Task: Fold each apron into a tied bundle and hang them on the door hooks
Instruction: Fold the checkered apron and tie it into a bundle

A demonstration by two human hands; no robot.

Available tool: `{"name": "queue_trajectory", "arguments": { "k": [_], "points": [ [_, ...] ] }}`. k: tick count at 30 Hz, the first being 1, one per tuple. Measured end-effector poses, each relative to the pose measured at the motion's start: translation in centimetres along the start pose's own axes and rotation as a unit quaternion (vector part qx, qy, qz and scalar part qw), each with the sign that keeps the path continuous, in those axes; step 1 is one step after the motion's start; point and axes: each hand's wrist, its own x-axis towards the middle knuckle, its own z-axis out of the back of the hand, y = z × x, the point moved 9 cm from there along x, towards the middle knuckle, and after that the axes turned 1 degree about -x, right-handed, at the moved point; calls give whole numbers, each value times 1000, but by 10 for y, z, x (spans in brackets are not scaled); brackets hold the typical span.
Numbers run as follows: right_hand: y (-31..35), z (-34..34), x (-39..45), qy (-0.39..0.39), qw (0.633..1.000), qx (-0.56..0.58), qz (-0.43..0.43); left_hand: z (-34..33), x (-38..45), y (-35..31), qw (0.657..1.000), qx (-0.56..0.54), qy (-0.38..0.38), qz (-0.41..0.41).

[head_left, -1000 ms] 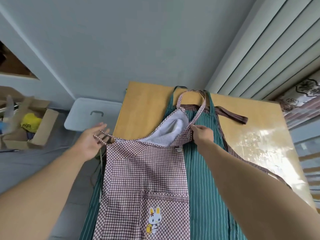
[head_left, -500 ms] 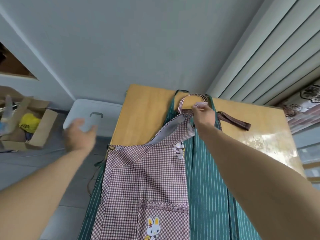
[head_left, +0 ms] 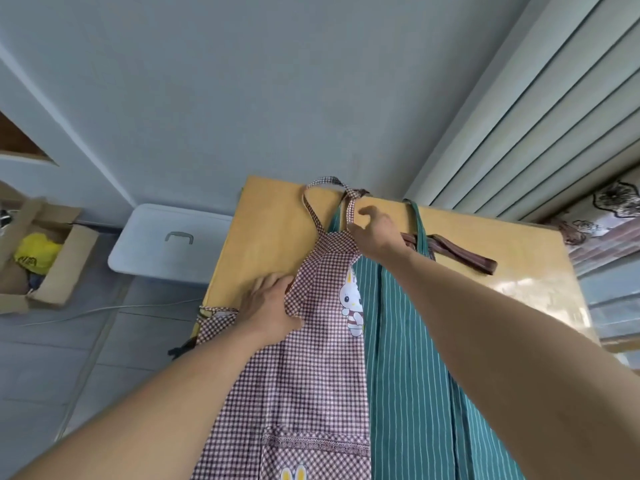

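A brown-and-white checked apron with a rabbit print lies face up on top of a green striped apron, both spread on the yellow table. Its bib is laid flat and its neck loop reaches the table's far edge. My left hand rests with straight fingers on the bib's left edge. At the bib's top right corner, by the strap's base, my right hand touches the cloth with loose fingers. No door hooks are in view.
A brown strap of the green apron lies across the table's far right. A white lidded bin stands on the floor left of the table. Further left is a cardboard box. Pleated blinds hang at the right.
My right hand carried the bib's top and neck loop away from me and laid them flat. My left hand came from the air down onto the bib's left edge.
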Motion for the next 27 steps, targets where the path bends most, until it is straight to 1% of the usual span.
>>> {"name": "queue_trajectory", "arguments": {
  "k": [1, 4, 7, 10, 12, 13, 14, 17, 18, 20, 21, 22, 23, 24, 25, 26, 27],
  "points": [
    [-12, -7, 1, 22, 1000, -14, -14, -1, 2, 1, 1000, 0, -3, 6],
    [-28, -19, 8, 80, 996, -31, -18, 1, 6, 3, 999, 10, -24, 21],
    [-34, -20, 12, 158, 987, 1, -38, 6, 10, 2, 997, -15, -63, 32],
    [-24, -5, 17, 171, 983, 70, -17, 11, 13, 5, 993, -54, -97, 49],
    [-14, 6, 20, 171, 982, 81, 11, 11, 14, 2, 992, -68, -103, 37],
    [-7, 11, 20, 173, 980, 91, 25, 11, 14, 1, 991, -79, -101, 39],
    [-1, 15, 21, 181, 975, 126, 37, 9, 15, 2, 989, -104, -90, 51],
    [19, 18, 22, 209, 938, 272, 51, -4, 21, 3, 969, -229, -20, 85],
    [22, 19, 23, 204, 931, 299, 48, -7, 23, 1, 965, -248, 0, 90],
    [21, 16, 27, 190, 922, 336, 33, -7, 27, 0, 965, -243, 19, 94],
    [16, 12, 28, 182, 916, 356, 11, -4, 28, 0, 968, -231, 13, 93],
    [8, 8, 29, 160, 920, 357, -19, 0, 30, 0, 971, -220, -1, 92],
    [-5, 7, 31, 114, 943, 310, -50, 3, 32, 2, 973, -211, -16, 90],
    [-20, 11, 32, 54, 973, 210, -76, 5, 33, 4, 973, -207, -31, 92],
    [-32, 13, 33, 6, 990, 109, -87, 6, 36, 9, 973, -204, -43, 97],
    [-39, 11, 30, -24, 995, 44, -81, 6, 35, 13, 974, -192, -57, 103],
    [-42, 7, 27, -46, 997, 14, -61, 9, 34, 20, 977, -169, -77, 102]
  ]
}}
